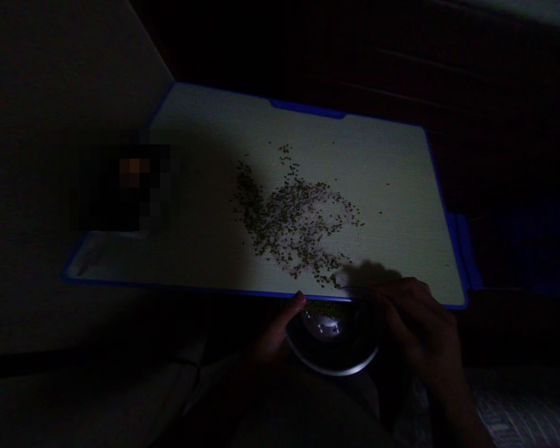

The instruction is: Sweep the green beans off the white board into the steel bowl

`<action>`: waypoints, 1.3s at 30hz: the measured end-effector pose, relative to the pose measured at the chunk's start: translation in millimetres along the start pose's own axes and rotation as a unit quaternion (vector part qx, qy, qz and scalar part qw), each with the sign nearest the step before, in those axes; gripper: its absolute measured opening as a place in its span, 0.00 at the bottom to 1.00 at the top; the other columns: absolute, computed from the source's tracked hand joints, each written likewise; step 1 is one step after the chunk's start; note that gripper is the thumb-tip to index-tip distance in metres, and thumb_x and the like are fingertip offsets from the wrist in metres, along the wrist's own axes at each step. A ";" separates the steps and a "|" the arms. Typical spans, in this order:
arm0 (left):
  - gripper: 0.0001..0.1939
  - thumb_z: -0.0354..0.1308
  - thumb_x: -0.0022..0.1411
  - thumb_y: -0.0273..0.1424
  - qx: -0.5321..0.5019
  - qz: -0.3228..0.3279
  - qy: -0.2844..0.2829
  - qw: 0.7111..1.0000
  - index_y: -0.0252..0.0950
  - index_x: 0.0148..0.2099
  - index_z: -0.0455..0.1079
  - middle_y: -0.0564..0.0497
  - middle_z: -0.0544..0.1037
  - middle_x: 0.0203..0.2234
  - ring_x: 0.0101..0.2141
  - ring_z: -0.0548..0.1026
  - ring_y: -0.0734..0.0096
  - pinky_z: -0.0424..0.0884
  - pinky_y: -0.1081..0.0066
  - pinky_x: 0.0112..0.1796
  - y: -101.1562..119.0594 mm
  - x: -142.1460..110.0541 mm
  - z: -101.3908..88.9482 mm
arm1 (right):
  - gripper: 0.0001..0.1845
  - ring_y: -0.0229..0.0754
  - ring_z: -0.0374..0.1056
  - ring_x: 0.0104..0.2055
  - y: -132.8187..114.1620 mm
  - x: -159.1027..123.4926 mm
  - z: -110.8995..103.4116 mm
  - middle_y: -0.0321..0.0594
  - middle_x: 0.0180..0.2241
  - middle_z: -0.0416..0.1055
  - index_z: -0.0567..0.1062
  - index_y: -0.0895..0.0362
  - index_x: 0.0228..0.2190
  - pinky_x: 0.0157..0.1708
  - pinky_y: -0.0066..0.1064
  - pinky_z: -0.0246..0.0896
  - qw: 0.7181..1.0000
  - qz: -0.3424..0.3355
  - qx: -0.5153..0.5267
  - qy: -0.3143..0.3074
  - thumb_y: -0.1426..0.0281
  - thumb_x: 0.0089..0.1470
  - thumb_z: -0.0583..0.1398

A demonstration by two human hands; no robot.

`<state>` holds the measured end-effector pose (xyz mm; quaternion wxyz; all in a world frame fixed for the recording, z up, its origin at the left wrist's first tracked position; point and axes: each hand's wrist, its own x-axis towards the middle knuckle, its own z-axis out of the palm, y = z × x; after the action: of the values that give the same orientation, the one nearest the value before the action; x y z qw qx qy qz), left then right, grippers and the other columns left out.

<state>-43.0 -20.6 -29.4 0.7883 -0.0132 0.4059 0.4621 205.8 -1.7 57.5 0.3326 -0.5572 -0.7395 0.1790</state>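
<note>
Small dark seeds or beans (298,218) lie scattered over the middle of a pale board with a blue edge (392,149). My right hand (420,323) is at the board's near edge, its fingers pinched round a thin tool (357,290) whose kind the dim light hides. The tool's tip reaches the nearest seeds. Under that edge a shiny metal bowl (336,372) holds small green grains (326,307). My left hand (277,330) is at the bowl's left side, thumb up by the rim and board edge; its other fingers are hidden.
A blurred-out dark patch with an orange spot (130,171) covers the board's left end. Blue material (464,249) shows beyond the right edge. A pale surface (74,74) rises at the left. Striped cloth (527,404) lies at lower right. The room is very dark.
</note>
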 end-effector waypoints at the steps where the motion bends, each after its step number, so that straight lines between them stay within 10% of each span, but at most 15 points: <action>1: 0.35 0.80 0.67 0.40 0.000 0.001 0.001 1.000 0.42 0.72 0.80 0.40 0.86 0.68 0.79 0.69 0.38 0.55 0.42 0.80 -0.3 0.8 -0.2 | 0.09 0.47 0.83 0.43 0.3 -0.5 -0.4 0.38 0.42 0.88 0.87 0.48 0.48 0.45 0.47 0.76 1.000 0.000 0.001 0.000 0.69 0.74 0.65; 39: 0.36 0.83 0.64 0.40 -0.016 -0.035 0.018 0.999 0.38 0.70 0.81 0.39 0.87 0.67 0.75 0.75 0.34 0.62 0.42 0.79 3.4 -0.5 2.2 | 0.09 0.46 0.83 0.48 6.2 -4.6 2.8 0.37 0.46 0.88 0.87 0.48 0.50 0.50 0.44 0.74 1.000 0.013 -0.023 0.017 0.69 0.75 0.66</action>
<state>-44.3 -18.2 -26.4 0.7960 -0.0483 0.4120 0.4408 208.9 -3.8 50.2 0.3297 -0.5773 -0.7303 0.1569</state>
